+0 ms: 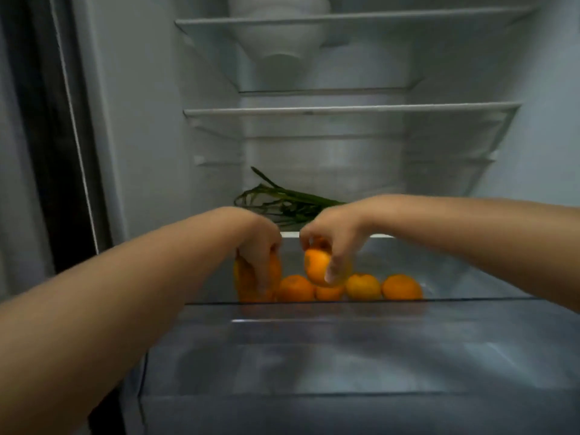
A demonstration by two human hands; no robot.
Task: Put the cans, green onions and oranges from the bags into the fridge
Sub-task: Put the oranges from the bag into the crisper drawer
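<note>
Both my arms reach into the open fridge over a clear pulled-out drawer (345, 304). My left hand (260, 246) grips oranges (243, 277) at the drawer's left; how many it holds is hidden. My right hand (332, 233) holds one orange (315, 266) by its fingertips just above the drawer. Several oranges (401, 287) lie in a row at the back of the drawer. A bunch of green onions (282, 199) lies on the shelf behind my hands. No cans are in view.
Two glass shelves (345, 109) sit above, and a white container (279, 29) stands on the top one. The fridge's left wall (141, 136) and a dark door edge (47, 120) bound the left side. The drawer's front part holds nothing.
</note>
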